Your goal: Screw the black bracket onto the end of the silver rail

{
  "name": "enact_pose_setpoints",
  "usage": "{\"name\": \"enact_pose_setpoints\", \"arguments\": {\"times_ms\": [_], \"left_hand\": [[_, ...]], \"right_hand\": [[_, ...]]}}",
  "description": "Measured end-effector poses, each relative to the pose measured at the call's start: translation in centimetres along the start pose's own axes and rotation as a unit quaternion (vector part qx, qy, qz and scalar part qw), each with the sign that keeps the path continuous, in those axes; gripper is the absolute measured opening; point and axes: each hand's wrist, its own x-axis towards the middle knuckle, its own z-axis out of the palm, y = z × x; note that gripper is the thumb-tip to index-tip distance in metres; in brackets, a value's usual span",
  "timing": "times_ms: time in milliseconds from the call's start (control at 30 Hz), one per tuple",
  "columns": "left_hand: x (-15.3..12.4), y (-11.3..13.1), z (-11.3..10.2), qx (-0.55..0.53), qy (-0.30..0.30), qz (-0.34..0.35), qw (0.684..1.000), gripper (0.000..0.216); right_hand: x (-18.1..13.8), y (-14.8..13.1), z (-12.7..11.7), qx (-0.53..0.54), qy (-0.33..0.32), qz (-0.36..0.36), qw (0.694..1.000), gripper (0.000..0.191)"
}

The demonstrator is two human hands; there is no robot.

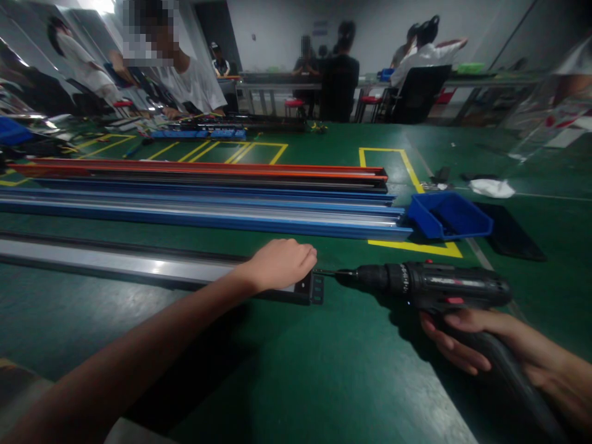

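Observation:
A long grey metal rail (115, 264) lies across the green table, with a black bracket (311, 288) at its right end. My left hand (280, 264) is closed in a fist on top of the rail's end, pressing it down. My right hand (467, 342) grips the handle of a black cordless drill (430, 287). The drill lies level and its bit (326, 272) touches the bracket at the rail's end.
Blue, black and orange rails (208, 197) lie stacked side by side behind the grey one. A blue plastic bin (448, 216) sits at their right end, next to a black mat (509, 233). Yellow lines mark the table. Other people work at the far benches.

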Motion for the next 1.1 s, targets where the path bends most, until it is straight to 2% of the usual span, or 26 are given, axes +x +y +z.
{"name": "enact_pose_setpoints", "arguments": {"times_ms": [233, 567, 800, 1100], "left_hand": [[-0.1, -0.1, 0.2, 0.007, 0.004, -0.007, 1.0, 0.042], [-0.1, -0.5, 0.6, 0.031, 0.025, 0.025, 0.999, 0.042], [0.0, -0.5, 0.5, 0.025, 0.021, 0.011, 0.999, 0.042], [0.0, -0.6, 1.0, 0.047, 0.026, 0.009, 0.999, 0.042]], "right_hand": [[0.1, -0.4, 0.4, -0.006, -0.012, -0.003, 1.0, 0.03], [0.2, -1.5, 1.5, -0.018, -0.041, 0.001, 0.999, 0.031], [0.2, -2.0, 2.8, -0.04, -0.028, -0.02, 0.999, 0.03], [0.3, -1.3, 1.1, 0.007, -0.054, 0.003, 0.999, 0.031]]}}
